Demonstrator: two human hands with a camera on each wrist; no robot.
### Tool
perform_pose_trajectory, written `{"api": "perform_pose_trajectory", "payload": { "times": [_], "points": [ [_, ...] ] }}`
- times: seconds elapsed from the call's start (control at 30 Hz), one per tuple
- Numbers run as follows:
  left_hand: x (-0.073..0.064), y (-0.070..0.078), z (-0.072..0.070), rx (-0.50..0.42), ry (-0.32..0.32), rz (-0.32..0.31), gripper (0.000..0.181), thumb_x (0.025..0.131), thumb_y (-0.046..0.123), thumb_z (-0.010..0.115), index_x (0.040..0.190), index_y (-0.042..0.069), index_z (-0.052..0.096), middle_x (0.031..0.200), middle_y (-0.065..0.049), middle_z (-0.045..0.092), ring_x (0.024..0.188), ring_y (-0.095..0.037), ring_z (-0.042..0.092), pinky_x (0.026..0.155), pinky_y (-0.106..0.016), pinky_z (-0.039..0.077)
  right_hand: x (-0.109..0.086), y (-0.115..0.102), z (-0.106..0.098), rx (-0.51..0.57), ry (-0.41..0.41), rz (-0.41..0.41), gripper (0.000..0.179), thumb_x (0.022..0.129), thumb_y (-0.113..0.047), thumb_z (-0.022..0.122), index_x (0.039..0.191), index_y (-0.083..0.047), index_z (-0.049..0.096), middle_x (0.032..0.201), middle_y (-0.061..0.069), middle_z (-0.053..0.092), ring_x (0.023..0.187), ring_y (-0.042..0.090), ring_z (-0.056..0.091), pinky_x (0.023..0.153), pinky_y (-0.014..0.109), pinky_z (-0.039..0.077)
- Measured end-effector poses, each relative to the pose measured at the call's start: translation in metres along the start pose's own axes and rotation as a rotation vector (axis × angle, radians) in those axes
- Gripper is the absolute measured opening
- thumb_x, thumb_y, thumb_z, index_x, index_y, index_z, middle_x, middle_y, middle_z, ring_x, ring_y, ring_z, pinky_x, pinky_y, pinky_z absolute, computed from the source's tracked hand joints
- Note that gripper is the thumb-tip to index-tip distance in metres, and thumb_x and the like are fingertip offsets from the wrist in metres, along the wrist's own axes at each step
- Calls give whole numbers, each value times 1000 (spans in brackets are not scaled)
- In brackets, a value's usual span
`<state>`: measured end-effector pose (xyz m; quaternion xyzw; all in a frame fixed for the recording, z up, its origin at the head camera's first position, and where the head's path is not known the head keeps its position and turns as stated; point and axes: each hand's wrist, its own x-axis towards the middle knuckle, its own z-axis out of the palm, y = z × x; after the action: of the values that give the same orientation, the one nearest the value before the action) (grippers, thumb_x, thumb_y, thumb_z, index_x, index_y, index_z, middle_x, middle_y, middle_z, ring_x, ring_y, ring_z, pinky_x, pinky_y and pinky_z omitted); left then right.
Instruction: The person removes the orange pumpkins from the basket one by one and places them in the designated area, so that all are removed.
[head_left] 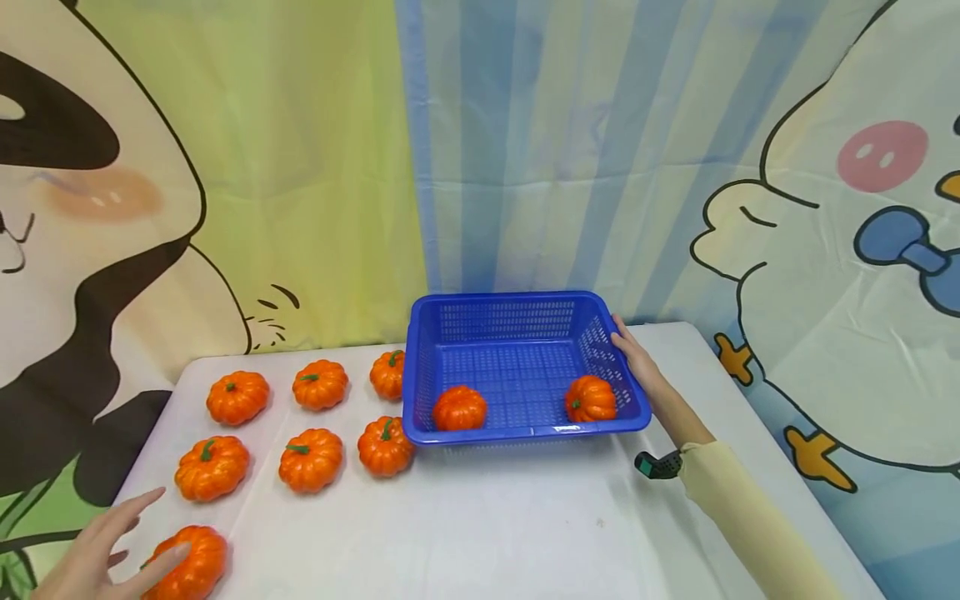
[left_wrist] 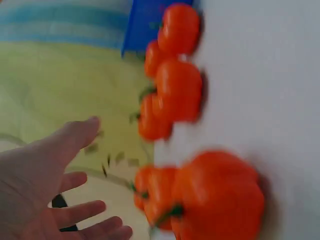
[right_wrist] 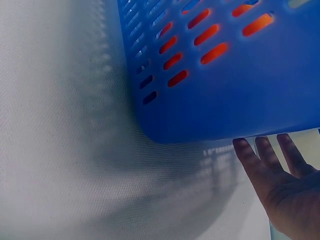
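My left hand [head_left: 105, 550] hovers at the front left with fingers spread, its thumb overlapping the nearest orange pumpkin [head_left: 197, 567] in the head view. In the left wrist view, the thumb and fingers [left_wrist: 75, 212] are apart with nothing between them, beside a row of pumpkins [left_wrist: 220, 195]. At the right, my right hand [head_left: 639, 358] touches the outer side of a blue plastic basket [head_left: 525, 434] near its far corner. Its fingers look fairly straight in the right wrist view, fingertips right at the basket's edge. Inside the basket are two pumpkins, one left [head_left: 460, 408] and one right [head_left: 591, 399].
Several more pumpkins [head_left: 311, 460] with green stems stand in rows on the white table [head_left: 510, 533], left of the basket. Two of them sit close to its left wall. A cartoon-printed curtain [head_left: 495, 167] hangs behind the table. A dark wrist device [head_left: 658, 465] is near the right sleeve.
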<state>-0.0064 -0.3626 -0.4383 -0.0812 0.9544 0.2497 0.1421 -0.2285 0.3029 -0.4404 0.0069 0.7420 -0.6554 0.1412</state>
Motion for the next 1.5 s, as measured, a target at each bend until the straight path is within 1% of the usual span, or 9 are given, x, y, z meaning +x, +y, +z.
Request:
{"api": "perform_pose_trajectory", "payload": {
  "times": [0.1, 0.23, 0.37, 0.63, 0.9, 1.0, 1.13, 1.3, 1.5],
  "points": [
    [-5, 42, 3, 18, 123, 128, 85, 84, 49, 71, 140, -5, 38, 134, -32, 40, 108, -47, 47, 77, -49, 58, -5, -8, 2, 4, 5, 8, 60, 107, -31, 24, 155, -24, -10, 164, 6, -13, 152, 35, -4, 123, 53, -1],
    [-9, 95, 19, -29, 127, 264, 72, 83, 49, 71, 138, 9, 48, 136, -17, 52, 110, -34, 57, 74, -34, 59, -5, -7, 2, -11, 7, 7, 60, 107, -32, 25, 155, -24, -10, 164, 6, -12, 152, 36, -2, 123, 54, 1],
    [-8, 133, 38, -134, 4, 371, 65, 84, 48, 70, 138, 18, 50, 139, -10, 53, 115, -31, 60, 78, -28, 59, 2, 4, -2, -10, 3, -7, 60, 107, -36, 25, 155, -28, -11, 164, 5, -11, 152, 35, 0, 123, 53, 3],
    [6, 171, 64, -227, -285, 492, 56, 88, 52, 63, 135, 24, 52, 138, -8, 55, 114, -31, 61, 82, -37, 58, -8, -10, 3, -6, 3, 9, 60, 107, -30, 24, 155, -21, -10, 164, 8, -10, 152, 37, 1, 122, 54, 4],
    [29, 212, 63, -169, -305, 777, 46, 93, 47, 60, 132, 24, 56, 129, 4, 62, 108, -11, 62, 83, -27, 57, -8, -11, 1, 3, 14, 10, 59, 107, -29, 24, 155, -23, -10, 164, 7, -12, 152, 36, -1, 123, 53, 3],
    [47, 235, 56, -179, -328, 821, 42, 94, 41, 61, 130, 20, 59, 124, 5, 64, 105, -6, 61, 84, -19, 55, -9, -11, 2, 1, 15, 11, 59, 107, -29, 24, 155, -24, -10, 164, 7, -12, 152, 36, -1, 123, 53, 4],
    [79, 265, 49, -205, -376, 834, 37, 94, 31, 63, 127, 12, 62, 122, -3, 67, 100, -9, 63, 84, -21, 55, -11, -11, 3, -20, 22, 13, 60, 107, -30, 25, 155, -23, -9, 164, 7, -12, 152, 36, -1, 123, 54, 2],
    [122, 296, 50, 13, -354, 882, 38, 95, 26, 62, 128, 8, 62, 128, -9, 65, 114, -24, 62, 96, -40, 53, -9, -10, 2, -18, 30, 6, 60, 107, -31, 26, 156, -23, -8, 165, 7, -10, 152, 36, 1, 123, 55, 3],
    [155, 315, 59, 320, -408, 924, 40, 91, 24, 66, 127, 6, 63, 124, -13, 66, 116, -29, 58, 102, -44, 46, 1, 5, -1, -12, 14, -4, 59, 107, -36, 25, 155, -30, -9, 165, 5, -8, 151, 36, 7, 122, 53, 10]
  ]
}}
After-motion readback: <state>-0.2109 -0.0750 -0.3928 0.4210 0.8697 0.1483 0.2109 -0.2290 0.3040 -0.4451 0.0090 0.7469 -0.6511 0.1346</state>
